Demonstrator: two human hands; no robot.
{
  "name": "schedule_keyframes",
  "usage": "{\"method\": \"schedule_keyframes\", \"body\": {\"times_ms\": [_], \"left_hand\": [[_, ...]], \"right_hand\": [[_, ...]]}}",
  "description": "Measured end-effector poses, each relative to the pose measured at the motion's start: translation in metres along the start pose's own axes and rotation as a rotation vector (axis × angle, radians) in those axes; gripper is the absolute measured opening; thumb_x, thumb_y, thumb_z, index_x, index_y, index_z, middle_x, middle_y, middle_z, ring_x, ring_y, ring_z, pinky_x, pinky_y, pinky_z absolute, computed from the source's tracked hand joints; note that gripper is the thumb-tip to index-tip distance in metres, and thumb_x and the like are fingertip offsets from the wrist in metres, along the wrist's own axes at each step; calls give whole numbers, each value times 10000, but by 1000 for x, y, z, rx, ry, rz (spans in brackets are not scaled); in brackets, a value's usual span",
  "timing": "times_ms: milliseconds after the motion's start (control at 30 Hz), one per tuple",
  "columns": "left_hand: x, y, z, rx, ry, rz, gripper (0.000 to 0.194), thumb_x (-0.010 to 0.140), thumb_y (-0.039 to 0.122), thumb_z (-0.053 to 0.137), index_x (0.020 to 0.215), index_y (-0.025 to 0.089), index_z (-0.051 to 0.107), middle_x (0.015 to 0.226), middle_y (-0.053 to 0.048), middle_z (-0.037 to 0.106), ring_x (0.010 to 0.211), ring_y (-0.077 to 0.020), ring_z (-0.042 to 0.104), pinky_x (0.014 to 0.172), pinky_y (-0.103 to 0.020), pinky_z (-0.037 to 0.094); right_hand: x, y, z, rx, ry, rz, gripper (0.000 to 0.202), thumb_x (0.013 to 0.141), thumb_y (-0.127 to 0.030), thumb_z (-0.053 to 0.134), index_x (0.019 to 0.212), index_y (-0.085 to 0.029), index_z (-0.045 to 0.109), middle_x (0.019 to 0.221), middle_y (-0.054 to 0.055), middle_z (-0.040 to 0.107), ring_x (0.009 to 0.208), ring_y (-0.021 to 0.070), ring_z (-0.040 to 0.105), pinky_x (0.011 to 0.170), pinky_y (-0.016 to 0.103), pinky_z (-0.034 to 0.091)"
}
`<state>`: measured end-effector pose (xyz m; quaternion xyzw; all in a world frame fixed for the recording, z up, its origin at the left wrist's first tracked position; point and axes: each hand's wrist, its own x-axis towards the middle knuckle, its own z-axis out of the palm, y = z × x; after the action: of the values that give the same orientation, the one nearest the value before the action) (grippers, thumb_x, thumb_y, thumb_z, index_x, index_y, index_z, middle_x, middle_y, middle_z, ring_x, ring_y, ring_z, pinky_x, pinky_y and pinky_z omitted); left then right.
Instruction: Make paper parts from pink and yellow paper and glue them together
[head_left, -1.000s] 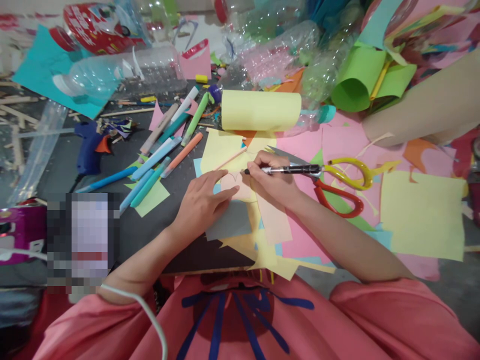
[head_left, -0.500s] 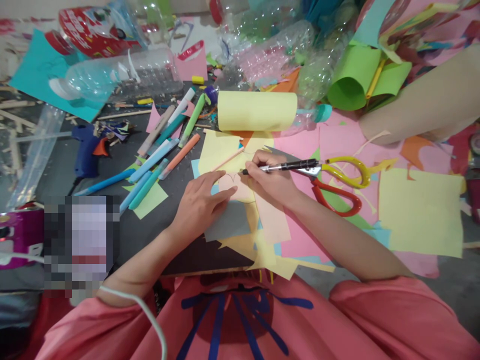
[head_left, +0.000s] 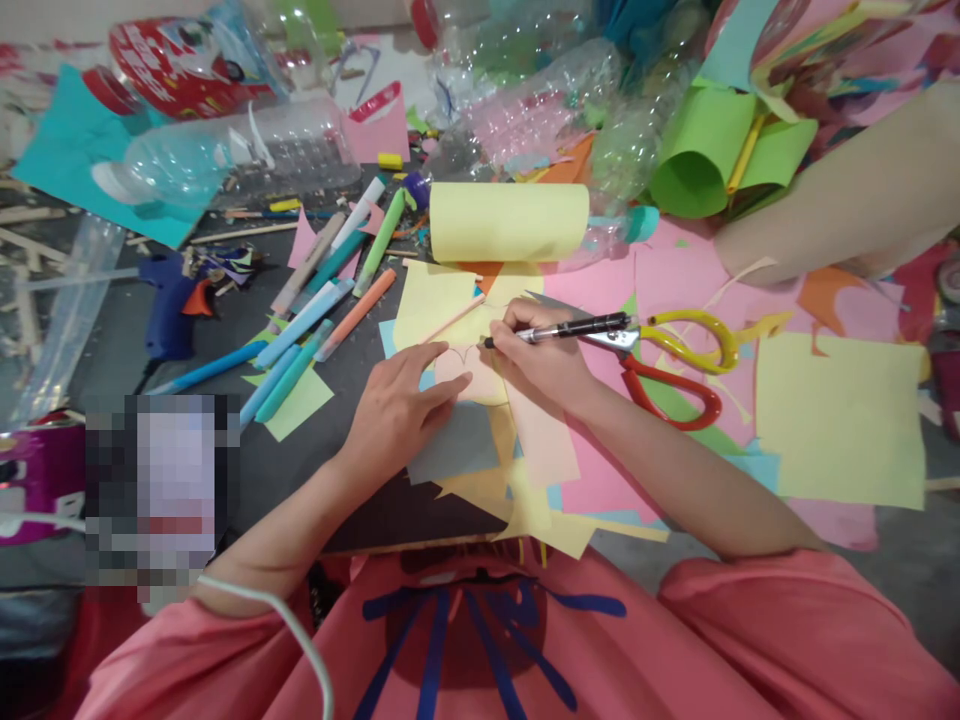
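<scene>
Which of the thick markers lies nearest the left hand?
The orange marker, the only one of that colour in the group. The light green marker lies farther up the table.

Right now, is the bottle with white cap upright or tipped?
Tipped: the bottle lies on its side, its white cap pointing to the left.

My left hand lies palm down, thumb and fingers spread; my right hand curls in a pinch, both forearms angling inward
</scene>
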<state>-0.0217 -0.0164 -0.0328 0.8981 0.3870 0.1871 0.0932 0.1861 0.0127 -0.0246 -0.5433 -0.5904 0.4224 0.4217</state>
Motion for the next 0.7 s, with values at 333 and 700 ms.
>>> {"method": "schedule_keyframes", "body": {"times_ms": [333,700], "left_hand": [[0,0,0,-7,-15,-19,278,958,190,536,1158,297,698,1282,-121,644,1185,-283,623,905,-431,513],[-1,0,1,-13,2,-16,271,963,189,523,1138,286,705,1282,-133,645,1172,-291,627,894,-434,510]], "right_hand": [[-2,-1,2,16,44,23,378,830,-140,556,556,-233,314,534,-70,361,536,101,344,538,272,318],[0,2,4,52,81,53,375,800,-123,503,556,-238,242,531,-67,301,528,104,351,551,283,327]]}}
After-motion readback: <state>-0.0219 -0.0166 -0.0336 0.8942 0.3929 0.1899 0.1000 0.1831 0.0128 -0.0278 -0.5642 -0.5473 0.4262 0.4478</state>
